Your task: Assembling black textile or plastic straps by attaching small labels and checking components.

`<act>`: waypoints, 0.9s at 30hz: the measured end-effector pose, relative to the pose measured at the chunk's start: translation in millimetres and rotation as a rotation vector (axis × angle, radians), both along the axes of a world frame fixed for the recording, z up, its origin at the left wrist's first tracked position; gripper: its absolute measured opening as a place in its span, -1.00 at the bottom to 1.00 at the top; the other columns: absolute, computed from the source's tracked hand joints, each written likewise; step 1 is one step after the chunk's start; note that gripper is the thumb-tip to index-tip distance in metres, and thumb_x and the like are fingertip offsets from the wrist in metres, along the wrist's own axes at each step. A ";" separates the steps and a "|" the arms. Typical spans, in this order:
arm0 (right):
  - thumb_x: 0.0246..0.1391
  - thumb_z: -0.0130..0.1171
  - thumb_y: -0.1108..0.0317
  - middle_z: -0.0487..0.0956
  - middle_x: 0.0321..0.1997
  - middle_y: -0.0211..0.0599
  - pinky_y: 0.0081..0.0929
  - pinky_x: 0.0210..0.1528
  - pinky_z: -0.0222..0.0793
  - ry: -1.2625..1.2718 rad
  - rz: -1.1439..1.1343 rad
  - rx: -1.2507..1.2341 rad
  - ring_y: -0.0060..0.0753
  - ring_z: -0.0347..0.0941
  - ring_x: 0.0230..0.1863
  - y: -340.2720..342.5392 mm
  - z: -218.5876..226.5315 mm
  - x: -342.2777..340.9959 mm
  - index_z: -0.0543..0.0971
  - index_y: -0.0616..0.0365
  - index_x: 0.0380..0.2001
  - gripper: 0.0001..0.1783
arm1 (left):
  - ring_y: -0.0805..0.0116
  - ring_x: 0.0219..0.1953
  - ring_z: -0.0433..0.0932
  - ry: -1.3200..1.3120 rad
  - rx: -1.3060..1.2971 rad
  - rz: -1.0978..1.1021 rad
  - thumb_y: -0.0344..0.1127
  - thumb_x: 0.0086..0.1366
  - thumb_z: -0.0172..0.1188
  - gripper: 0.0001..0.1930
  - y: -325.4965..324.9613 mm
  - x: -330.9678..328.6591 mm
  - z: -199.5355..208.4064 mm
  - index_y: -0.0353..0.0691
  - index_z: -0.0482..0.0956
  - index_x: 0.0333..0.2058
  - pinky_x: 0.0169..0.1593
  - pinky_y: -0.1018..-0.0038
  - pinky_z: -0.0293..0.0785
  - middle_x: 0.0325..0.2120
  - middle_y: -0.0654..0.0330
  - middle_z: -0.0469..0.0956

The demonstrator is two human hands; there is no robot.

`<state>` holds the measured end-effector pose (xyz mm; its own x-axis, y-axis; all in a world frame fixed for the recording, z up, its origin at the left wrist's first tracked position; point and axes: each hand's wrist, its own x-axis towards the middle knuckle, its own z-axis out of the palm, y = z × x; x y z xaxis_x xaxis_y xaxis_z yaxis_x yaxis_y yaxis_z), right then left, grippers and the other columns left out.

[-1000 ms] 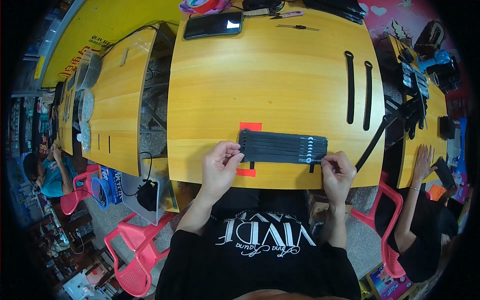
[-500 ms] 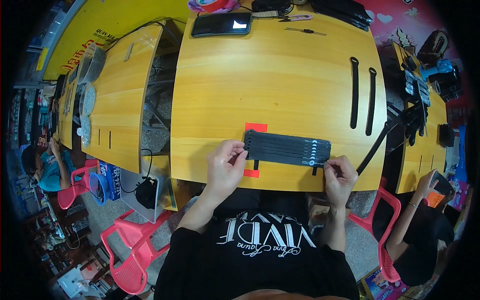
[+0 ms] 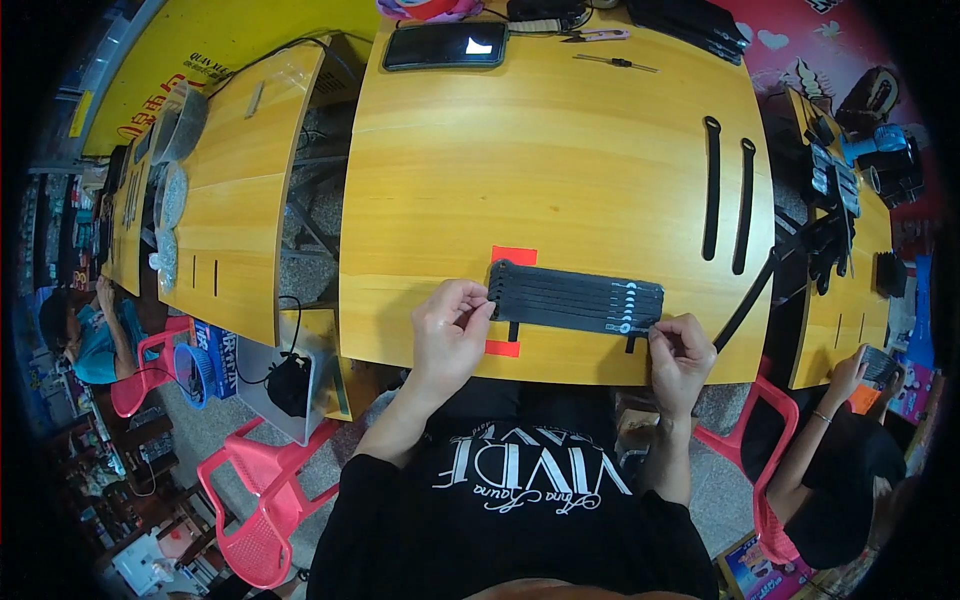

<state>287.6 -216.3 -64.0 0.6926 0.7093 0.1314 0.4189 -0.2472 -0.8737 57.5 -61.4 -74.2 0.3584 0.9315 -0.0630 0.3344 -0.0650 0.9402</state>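
We see the left hand [image 3: 450, 335] pinching the left end of a bundle of black straps [image 3: 576, 297], thumb and fingertips closed on it, while the right hand [image 3: 681, 352] grips the right end of the same bundle with its fingers curled in at the lower right corner of the stack. The straps lie side by side in a flat row close to the near edge of the yellow wooden tabletop [image 3: 560, 160], a little right of its middle, and their pale printed tips line up at the right end. Two orange tape marks [image 3: 513, 255] show at the left end of the bundle, one just above it and one just below, near the left thumb. Both wrists hang over the near edge, so we have almost no tabletop between the hands and that edge. Beyond the bundle the wood lies open as far as the far edge, where a dark phone [image 3: 445, 45] rests near the far left corner. Two loose black straps [image 3: 726, 190] lie upright side by side toward the right edge, well apart from the bundle. A gap separates the left edge from a second yellow table [image 3: 235, 200].
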 end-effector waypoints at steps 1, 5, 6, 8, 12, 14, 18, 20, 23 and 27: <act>-0.09 0.17 0.72 0.40 -0.59 -0.44 -0.71 -0.55 0.10 -0.008 -0.001 -0.005 -0.73 0.24 -0.60 -0.1 0.3 -0.1 0.54 0.32 -0.54 -0.90 | 0.44 -0.41 0.60 -0.001 -0.001 0.000 -0.64 0.14 0.28 -0.83 0.1 -0.1 0.5 -0.39 0.53 -0.27 -0.36 0.57 0.54 -0.41 0.13 0.57; -0.10 0.17 0.72 0.40 -0.60 -0.44 -0.69 -0.55 0.11 0.036 -0.008 -0.014 -0.73 0.24 -0.60 -1.0 -1.1 -0.7 0.54 0.32 -0.54 -0.90 | 0.44 -0.42 0.58 0.008 -0.011 -0.012 -0.65 0.14 0.27 -0.84 0.5 1.1 5.7 -0.39 0.53 -0.28 -0.37 0.58 0.52 -0.42 0.13 0.56; -0.09 0.17 0.72 0.40 -0.60 -0.44 -0.69 -0.55 0.11 0.024 -0.002 -0.014 -0.72 0.24 -0.60 -1.4 -1.3 -0.7 0.54 0.32 -0.54 -0.90 | 0.43 -0.43 0.58 0.013 -0.006 -0.009 -0.65 0.14 0.26 -0.84 0.9 1.6 7.5 -0.38 0.53 -0.29 -0.39 0.58 0.51 -0.43 0.12 0.55; -0.09 0.17 0.72 0.40 -0.59 -0.44 -0.68 -0.55 0.12 0.010 -0.002 -0.015 -0.72 0.24 -0.60 -2.3 -1.4 -0.7 0.54 0.32 -0.54 -0.90 | 0.41 -0.46 0.56 0.054 0.031 -0.048 -0.65 0.14 0.26 -0.86 3.0 2.9 13.7 -0.38 0.54 -0.32 -0.43 0.56 0.47 -0.45 0.11 0.54; -0.11 0.17 0.71 0.41 -0.61 -0.39 -0.65 -0.54 0.14 -0.030 0.000 0.002 -0.65 0.26 -0.61 -0.2 -4.7 -1.2 0.54 0.32 -0.54 -0.91 | 0.29 -0.52 0.51 0.130 0.131 -0.152 -0.65 0.12 0.22 -0.93 7.8 1.3 25.0 -0.40 0.57 -0.39 -0.48 0.45 0.37 -0.49 0.07 0.48; -0.13 0.16 0.70 0.41 -0.62 -0.33 -0.61 -0.54 0.18 -0.050 -0.018 0.008 -0.59 0.30 -0.62 -0.9 -2.4 -1.9 0.54 0.33 -0.55 -0.92 | 0.22 -0.52 0.51 0.121 0.147 -0.178 -0.65 0.11 0.19 -0.93 10.4 1.9 26.6 -0.41 0.58 -0.40 -0.44 0.40 0.37 -0.50 0.06 0.47; -0.12 0.16 0.69 0.45 -0.61 -0.32 -0.61 -0.54 0.21 -0.086 -0.023 0.051 -0.59 0.34 -0.61 -2.4 -6.8 0.9 0.57 0.30 -0.54 -0.92 | 0.04 -0.39 0.51 0.285 0.327 -0.210 -0.66 0.06 0.13 -0.83 16.2 -2.4 22.9 -0.41 0.59 -0.33 -0.30 0.25 0.42 -0.45 -0.02 0.46; -0.09 0.16 0.68 0.46 -0.59 -0.29 -0.58 -0.54 0.22 -0.064 -0.037 0.066 -0.55 0.36 -0.60 -1.7 -5.1 -2.7 0.57 0.30 -0.53 -0.93 | 0.01 -0.33 0.50 0.267 0.532 -0.175 -0.66 0.05 0.12 -0.79 4.0 -1.7 27.0 -0.41 0.58 -0.28 -0.26 0.21 0.42 -0.40 -0.05 0.47; -0.07 0.16 0.68 0.50 -0.52 -0.18 -0.43 -0.54 0.30 -0.468 -0.012 0.108 -0.27 0.42 -0.59 -5.1 -4.5 -17.9 0.57 0.30 -0.45 -0.91 | -0.05 -0.16 0.49 0.224 0.789 -0.299 -0.61 0.06 0.15 -0.64 -26.3 -3.7 28.6 -0.42 0.54 -0.10 -0.13 0.19 0.45 -0.21 -0.09 0.49; -0.04 0.26 0.49 0.57 -0.15 0.01 -0.21 -0.24 0.43 -0.620 0.274 0.145 -0.01 0.54 -0.15 1.3 5.3 -67.0 0.57 0.33 -0.14 -0.67 | -0.11 0.13 0.42 0.285 0.863 -0.513 -0.45 0.20 0.19 -0.58 -45.2 2.6 22.8 -0.40 0.50 0.06 0.11 0.15 0.36 0.06 -0.09 0.47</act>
